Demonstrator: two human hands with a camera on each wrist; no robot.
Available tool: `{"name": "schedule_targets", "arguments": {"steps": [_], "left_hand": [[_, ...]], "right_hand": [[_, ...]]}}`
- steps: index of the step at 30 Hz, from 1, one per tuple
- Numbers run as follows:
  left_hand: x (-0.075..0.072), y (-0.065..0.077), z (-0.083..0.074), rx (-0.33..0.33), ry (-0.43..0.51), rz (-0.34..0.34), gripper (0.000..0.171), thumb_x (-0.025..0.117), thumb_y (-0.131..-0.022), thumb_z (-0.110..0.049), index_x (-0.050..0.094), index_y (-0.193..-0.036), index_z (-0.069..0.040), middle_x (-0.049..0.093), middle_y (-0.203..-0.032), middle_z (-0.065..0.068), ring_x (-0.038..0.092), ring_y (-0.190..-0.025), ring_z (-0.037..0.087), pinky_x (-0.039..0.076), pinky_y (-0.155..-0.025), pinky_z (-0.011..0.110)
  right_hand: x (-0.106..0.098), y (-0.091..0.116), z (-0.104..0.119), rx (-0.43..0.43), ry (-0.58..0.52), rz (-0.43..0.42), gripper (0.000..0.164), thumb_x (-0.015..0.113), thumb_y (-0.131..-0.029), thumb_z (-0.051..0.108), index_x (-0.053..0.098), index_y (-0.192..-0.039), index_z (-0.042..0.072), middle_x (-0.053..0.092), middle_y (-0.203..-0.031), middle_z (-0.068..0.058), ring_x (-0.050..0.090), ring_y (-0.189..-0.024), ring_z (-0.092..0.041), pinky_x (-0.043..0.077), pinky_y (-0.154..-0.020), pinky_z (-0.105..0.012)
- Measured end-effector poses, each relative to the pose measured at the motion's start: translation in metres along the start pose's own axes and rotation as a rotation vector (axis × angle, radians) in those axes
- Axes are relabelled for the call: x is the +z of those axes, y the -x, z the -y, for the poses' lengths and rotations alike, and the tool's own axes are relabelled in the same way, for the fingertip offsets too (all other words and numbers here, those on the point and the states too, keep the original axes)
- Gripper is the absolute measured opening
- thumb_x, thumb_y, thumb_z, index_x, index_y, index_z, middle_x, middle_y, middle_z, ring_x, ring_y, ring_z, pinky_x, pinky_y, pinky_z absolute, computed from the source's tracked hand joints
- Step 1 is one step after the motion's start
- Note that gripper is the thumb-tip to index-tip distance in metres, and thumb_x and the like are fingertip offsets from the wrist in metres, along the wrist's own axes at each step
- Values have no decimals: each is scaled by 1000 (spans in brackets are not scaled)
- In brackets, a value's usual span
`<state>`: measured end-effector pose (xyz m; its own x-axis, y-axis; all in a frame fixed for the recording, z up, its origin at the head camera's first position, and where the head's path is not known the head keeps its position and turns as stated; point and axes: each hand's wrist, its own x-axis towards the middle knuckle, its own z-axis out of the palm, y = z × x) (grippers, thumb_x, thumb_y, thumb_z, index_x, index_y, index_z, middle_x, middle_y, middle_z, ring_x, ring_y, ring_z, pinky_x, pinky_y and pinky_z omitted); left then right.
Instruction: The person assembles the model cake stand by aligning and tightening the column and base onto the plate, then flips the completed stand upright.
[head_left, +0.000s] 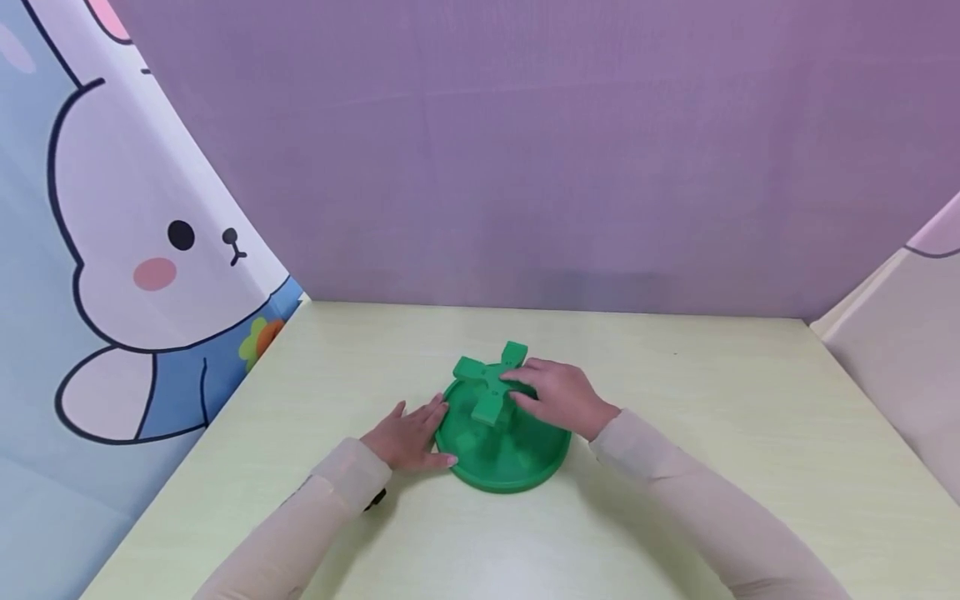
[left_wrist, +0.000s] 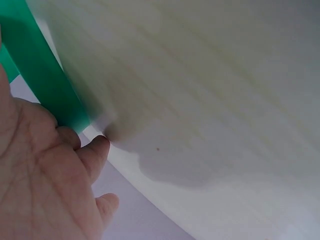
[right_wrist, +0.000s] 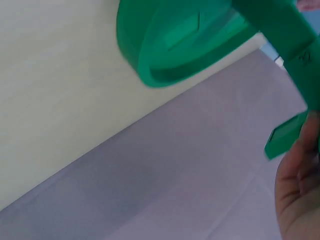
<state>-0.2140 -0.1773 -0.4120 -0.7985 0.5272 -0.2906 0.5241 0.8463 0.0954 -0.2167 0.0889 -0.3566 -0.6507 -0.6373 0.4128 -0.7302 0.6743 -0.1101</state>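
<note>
Left hand [head_left: 408, 437] at the rim, green dish [head_left: 480, 462] and green cross [head_left: 491, 385] on the table [head_left: 465, 550], right hand [head_left: 566, 396] at the cross.
The left hand, fingers spread, touches the dish without gripping; the cross stands over this shallow dish, partly hiding its inside. Both look like light, stiff, slightly slippery plastic; the cross's arms seem the best hold, and the right hand pinches 1.

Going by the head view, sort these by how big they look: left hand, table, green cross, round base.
Largest to smallest:
1. Table
2. Round base
3. Left hand and green cross: too alike to rank
</note>
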Motion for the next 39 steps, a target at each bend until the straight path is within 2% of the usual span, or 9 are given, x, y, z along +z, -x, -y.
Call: {"name": "schedule_targets", "arguments": {"steps": [6,11,14,18,21,24,28,34,39], "left_hand": [[-2,-1,0,18,8,5,90,49,-91,-60,23,-150,3,19,-157,15,28,-141,29,20,-111,56],[1,0,3,48,48,-28,96,44,-89,-68,23,-150,3,20,-157,16,28,-141,30,19,-111,58],[1,0,2,53,45,-26,97,42,-89,-69,22,-150,3,19,-157,16,28,-141,30,18,-111,58],[-2,0,-1,29,31,1,91,48,-91,-62,23,-150,2,19,-157,15,26,-142,28,18,-111,57],[-3,1,-2,12,17,7,89,50,-91,-59,23,-150,2,19,-157,14,27,-142,28,19,-111,56],[-3,1,-3,4,5,8,89,50,-91,-60,24,-150,1,19,-158,13,27,-142,27,20,-111,55],[-1,0,-2,2,-3,3,89,50,-91,-60,24,-150,1,20,-158,13,27,-141,27,20,-111,55],[-2,-1,-4,1,-3,11,88,49,-92,-60,24,-150,1,20,-158,14,27,-141,27,19,-111,55],[-4,-2,-6,-19,-2,20,89,49,-91,-60,23,-150,1,20,-157,13,28,-141,27,19,-112,55]], "right_hand": [[5,3,16,124,38,-51,27,71,-85,18,71,-111,10,70,-100,-7,68,-82,-19,54,-55,-32],[3,3,29,232,37,-34,28,65,-89,22,70,-114,11,70,-91,-7,67,-68,-17,49,-45,-30],[-1,3,28,270,15,-54,24,61,-91,23,72,-110,12,68,-73,-2,63,-60,-15,41,-39,-26],[-9,0,17,277,-19,-127,21,60,-90,14,73,-106,10,71,-80,-4,66,-65,-17,40,-39,-25],[-15,-1,5,241,-12,-133,26,63,-86,8,71,-110,8,68,-106,-12,67,-88,-25,48,-45,-31],[-17,-3,-7,132,-31,-73,33,69,-83,3,68,-116,7,60,-121,-19,57,-111,-35,55,-71,-42],[-15,-5,-18,-52,-69,26,41,74,-81,1,67,-120,8,54,-131,-22,46,-125,-42,37,-102,-55],[-13,-6,-22,-97,-93,108,34,70,-85,2,71,-117,13,62,-124,-17,52,-120,-39,33,-102,-60],[-12,-6,-24,-122,-98,103,29,70,-85,2,72,-113,12,66,-113,-14,58,-111,-33,39,-100,-53]]}}
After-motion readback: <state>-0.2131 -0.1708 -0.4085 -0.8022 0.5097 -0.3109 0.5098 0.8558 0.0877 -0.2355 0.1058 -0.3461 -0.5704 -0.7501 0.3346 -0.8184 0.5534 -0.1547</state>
